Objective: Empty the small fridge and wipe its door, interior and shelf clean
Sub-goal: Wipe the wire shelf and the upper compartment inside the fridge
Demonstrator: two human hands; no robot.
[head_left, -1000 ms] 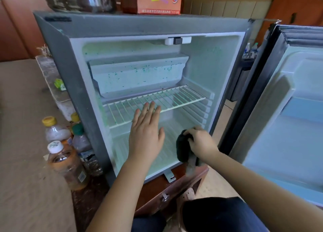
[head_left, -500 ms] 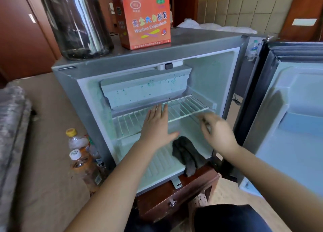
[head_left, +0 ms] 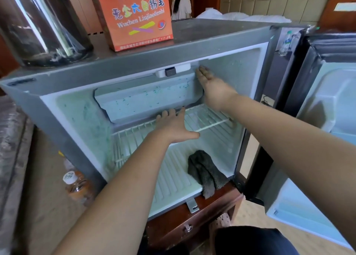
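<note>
Left hand (head_left: pixel 174 124) fingers spread flat, tips on the wire shelf (head_left: pixel 210 118) just under the freezer box (head_left: pixel 146 99). Right hand (head_left: pixel 213 87) fingers pressed together, straight, tips up by the top right corner of the freezer box; both hands hold nothing. Dark cloth (head_left: pixel 205 171) lies crumpled on the near right of the fridge (head_left: pixel 134 62) floor, one end hanging over the front lip. Cloth looks soft, limp, light, so bunch it mid-fold to grab. Shelf looks stiff, light, thin white wire; probably slides out by its front bar. Inside pale green-white with teal specks on walls and freezer box. Door (head_left: pixel 331 108) open at right. Bottle (head_left: pixel 80 187) stands outside, near left
</note>
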